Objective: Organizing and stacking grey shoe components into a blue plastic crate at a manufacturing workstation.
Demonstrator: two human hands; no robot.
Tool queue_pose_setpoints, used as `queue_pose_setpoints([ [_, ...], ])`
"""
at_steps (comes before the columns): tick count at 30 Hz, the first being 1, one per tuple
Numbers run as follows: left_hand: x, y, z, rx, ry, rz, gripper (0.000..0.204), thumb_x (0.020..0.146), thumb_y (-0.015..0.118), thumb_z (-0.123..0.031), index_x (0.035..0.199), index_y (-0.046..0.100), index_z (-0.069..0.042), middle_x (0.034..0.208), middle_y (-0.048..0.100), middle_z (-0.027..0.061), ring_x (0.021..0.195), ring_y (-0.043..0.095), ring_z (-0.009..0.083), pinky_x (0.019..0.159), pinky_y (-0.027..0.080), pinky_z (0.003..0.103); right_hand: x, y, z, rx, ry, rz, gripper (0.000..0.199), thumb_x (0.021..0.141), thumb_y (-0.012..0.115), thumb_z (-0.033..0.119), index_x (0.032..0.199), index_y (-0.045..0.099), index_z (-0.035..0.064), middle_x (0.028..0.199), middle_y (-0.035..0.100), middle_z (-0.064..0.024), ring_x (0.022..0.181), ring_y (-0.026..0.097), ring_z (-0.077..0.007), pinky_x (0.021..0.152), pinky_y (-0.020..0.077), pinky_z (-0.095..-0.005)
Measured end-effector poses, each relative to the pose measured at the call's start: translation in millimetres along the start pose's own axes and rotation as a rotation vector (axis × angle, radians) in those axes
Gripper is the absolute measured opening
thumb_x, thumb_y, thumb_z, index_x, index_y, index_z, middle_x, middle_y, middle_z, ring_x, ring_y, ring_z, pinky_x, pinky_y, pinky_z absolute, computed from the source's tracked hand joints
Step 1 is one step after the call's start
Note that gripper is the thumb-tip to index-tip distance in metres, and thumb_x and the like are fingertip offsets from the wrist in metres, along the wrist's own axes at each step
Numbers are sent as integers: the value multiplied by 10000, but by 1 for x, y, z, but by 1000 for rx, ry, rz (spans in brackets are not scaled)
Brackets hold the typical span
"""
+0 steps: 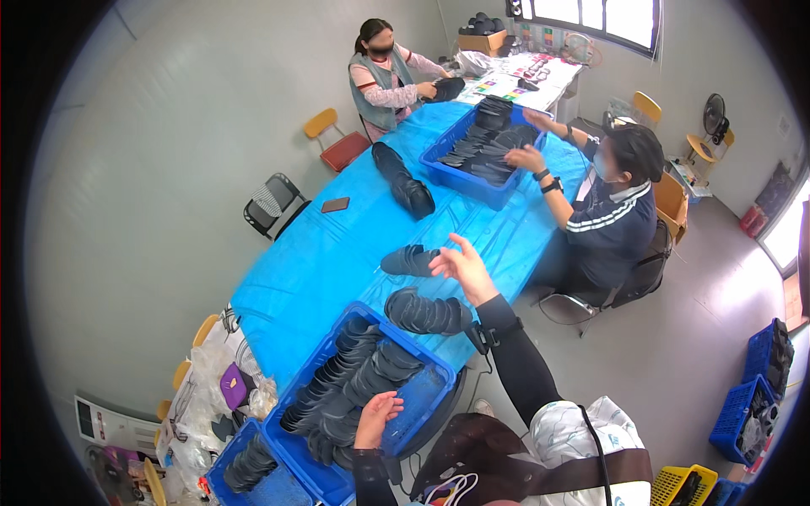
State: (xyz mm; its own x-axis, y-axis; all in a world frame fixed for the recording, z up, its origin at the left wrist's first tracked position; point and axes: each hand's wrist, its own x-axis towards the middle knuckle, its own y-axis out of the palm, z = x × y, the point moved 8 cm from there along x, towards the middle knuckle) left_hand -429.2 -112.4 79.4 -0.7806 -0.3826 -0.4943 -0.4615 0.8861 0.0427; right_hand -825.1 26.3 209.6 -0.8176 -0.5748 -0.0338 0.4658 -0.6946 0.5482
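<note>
My right hand (pixel 462 268) is raised over the blue-covered table (pixel 291 261), open, with its fingers apart. It overlaps the right end of a short stack of thin, curved black pieces (pixel 407 261); whether it touches them I cannot tell. A longer stack of the same black pieces (pixel 428 312) lies on its side just nearer to me. Above the near blue basket (pixel 437 364) is my left hand (pixel 380 419), fingers loosely bent and nothing visible in it. Rows of black pieces (pixel 337 371) fill much of this basket.
Another blue basket (pixel 481 187) of black pieces stands farther up the table, where a co-worker (pixel 612 202) reaches over it. A second person (pixel 384 84) holds something black at the far end. A long black stack (pixel 403 181) and a phone (pixel 335 204) lie on the cover.
</note>
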Motion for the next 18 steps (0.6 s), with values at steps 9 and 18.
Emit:
queue_pose_setpoints([
  [9,-13,-3,-2,7,-14,-16,324,1093,573,-226,1344,608,-24,1211,717,120,1055,698,181,915,541,294,0,-7,19,541,-96,179,761,1061,529,368,1613,210,-47,1120,710,-218,984,699,-256,818,523,-353],
  [18,-21,-11,1,-24,-3,-13,306,1094,571,-200,1341,612,-24,1199,726,112,1041,699,165,907,538,279,-32,11,58,970,-183,203,793,1050,448,546,1590,351,-26,1625,411,-240,1509,398,-359,1211,353,-495],
])
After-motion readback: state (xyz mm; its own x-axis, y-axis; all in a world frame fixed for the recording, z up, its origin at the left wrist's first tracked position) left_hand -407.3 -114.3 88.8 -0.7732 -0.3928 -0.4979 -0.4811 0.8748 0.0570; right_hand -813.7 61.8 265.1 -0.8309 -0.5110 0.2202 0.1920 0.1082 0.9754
